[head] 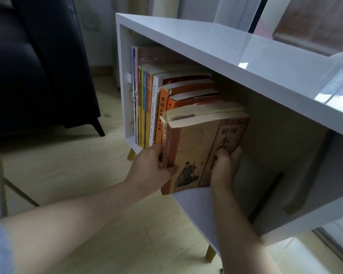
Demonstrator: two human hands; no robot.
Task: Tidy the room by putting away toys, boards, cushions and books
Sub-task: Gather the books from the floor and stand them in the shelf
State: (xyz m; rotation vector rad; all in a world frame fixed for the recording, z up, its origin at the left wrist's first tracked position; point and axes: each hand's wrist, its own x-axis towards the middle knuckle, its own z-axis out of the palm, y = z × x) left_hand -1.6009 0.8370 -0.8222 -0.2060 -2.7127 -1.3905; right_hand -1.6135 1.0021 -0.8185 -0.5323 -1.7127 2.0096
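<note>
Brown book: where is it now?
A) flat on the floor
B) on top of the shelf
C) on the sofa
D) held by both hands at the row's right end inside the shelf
D: left hand and right hand grip the brown book beside the row, inside the shelf.

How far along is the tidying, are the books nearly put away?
Done: a row of books already stands upright in the white cabinet. In hand: the left hand and right hand grip a thick tan book at the row's right end, partly sticking out. Left: pushing it fully in; toys, boards and cushions are out of view.
</note>
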